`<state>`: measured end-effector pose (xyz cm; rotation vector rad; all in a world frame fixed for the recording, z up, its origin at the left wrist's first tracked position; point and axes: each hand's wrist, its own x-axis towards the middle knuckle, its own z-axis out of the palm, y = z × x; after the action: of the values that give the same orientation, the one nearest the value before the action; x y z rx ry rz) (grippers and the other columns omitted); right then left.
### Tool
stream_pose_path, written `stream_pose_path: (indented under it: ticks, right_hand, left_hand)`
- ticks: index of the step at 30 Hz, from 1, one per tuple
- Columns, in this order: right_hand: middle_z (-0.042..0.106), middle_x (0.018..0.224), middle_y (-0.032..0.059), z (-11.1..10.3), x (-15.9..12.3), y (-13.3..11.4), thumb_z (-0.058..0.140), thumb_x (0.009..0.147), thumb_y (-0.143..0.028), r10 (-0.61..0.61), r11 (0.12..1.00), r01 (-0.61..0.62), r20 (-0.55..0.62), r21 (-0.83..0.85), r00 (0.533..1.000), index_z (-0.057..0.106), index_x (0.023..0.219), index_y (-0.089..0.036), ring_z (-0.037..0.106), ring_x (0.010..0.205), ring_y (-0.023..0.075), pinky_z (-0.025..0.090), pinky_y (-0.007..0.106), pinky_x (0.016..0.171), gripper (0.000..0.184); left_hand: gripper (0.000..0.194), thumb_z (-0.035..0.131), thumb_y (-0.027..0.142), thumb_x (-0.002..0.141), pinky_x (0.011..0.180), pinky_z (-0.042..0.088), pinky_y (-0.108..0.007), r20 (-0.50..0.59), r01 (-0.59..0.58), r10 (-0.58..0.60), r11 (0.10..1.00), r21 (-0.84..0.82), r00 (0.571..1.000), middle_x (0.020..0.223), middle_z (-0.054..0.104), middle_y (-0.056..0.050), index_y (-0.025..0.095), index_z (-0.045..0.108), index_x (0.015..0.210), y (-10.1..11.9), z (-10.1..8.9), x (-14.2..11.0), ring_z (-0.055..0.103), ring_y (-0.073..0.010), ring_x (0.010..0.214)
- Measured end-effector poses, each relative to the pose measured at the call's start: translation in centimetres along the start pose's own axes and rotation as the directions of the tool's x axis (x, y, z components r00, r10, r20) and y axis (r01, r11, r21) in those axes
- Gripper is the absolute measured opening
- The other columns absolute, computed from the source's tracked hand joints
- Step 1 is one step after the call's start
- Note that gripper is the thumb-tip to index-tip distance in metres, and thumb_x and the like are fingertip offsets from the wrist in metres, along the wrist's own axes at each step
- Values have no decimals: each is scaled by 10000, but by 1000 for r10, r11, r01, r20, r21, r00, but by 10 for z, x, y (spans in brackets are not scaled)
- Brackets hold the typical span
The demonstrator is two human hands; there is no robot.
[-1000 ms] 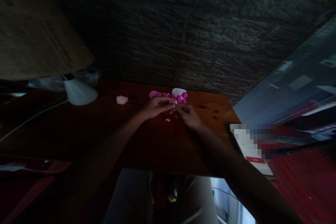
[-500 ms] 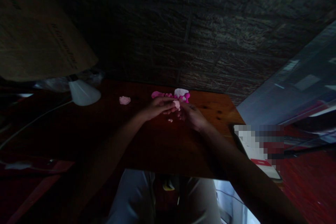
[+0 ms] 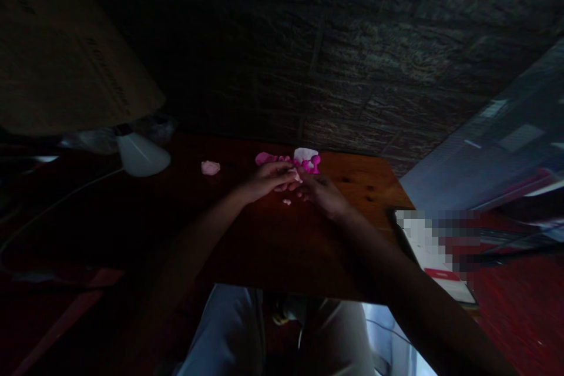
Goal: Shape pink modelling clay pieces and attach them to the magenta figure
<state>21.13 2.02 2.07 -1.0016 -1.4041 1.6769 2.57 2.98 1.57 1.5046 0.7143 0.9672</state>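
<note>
Between the fingertips of my left hand and my right hand is a small pale pink piece of modelling clay. Both hands are closed on it, thumbs on top, just above the wooden table. A tiny pale pink crumb of clay lies on the table below my fingers. Behind my hands sit bright pink clay pieces, one with a round knob, beside a whitish lump or sheet. Farther left rests a larger pale pink lump of clay.
The wooden table ends at a dark brick-patterned wall. At left stand a white lamp-shaped object with a cable and a big brown paper bag. A partly pixelated tablet-like object lies at the right edge.
The pale pink clay between my fingertips shows less now, with the fingers closed further over it. Both hands stay in nearly the same place; the view shifts slightly.
</note>
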Motion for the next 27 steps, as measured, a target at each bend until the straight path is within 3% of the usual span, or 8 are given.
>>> stream_pose_path:
  ticks: [5, 12, 21, 27]
  right_hand:
    - [752, 838, 77, -2, -1, -5, 726, 834, -653, 18, 999, -20, -61, -34, 998, 775, 823, -186, 599, 654, 127, 422, 263, 595, 470]
    - [757, 807, 74, 3, -3, -7, 722, 820, -689, 59, 998, -58, -48, 31, 997, 765, 824, -178, 595, 627, 117, 415, 243, 567, 512]
    - [732, 791, 29, -1, -3, 0, 868, 737, -507, 50, 991, -52, 14, 124, 999, 768, 836, -195, 563, 616, 93, 417, 218, 547, 343]
    - [723, 807, 19, -3, -2, 1, 888, 704, -495, 32, 986, -34, 13, 160, 999, 759, 831, -198, 547, 616, 82, 412, 210, 540, 347]
  left_hand:
    - [323, 774, 450, 818, 419, 287, -212, -170, -82, 77, 996, -22, 982, 778, 622, 2, 152, 685, 908, -3, -6, 2, 422, -23, 448]
    - [282, 827, 382, 781, 387, 289, -196, -271, -98, 97, 995, 9, 958, 780, 700, -13, 145, 706, 872, 1, -5, -2, 421, -13, 391]
    - [367, 837, 461, 766, 421, 322, -198, -208, -64, 63, 998, 3, 976, 751, 705, -28, 147, 712, 909, 1, -2, -1, 490, -38, 451]
    - [573, 647, 653, 884, 432, 304, -207, -131, 43, -59, 991, -125, 990, 750, 667, -50, 119, 743, 1072, 2, 1, 0, 532, -62, 502]
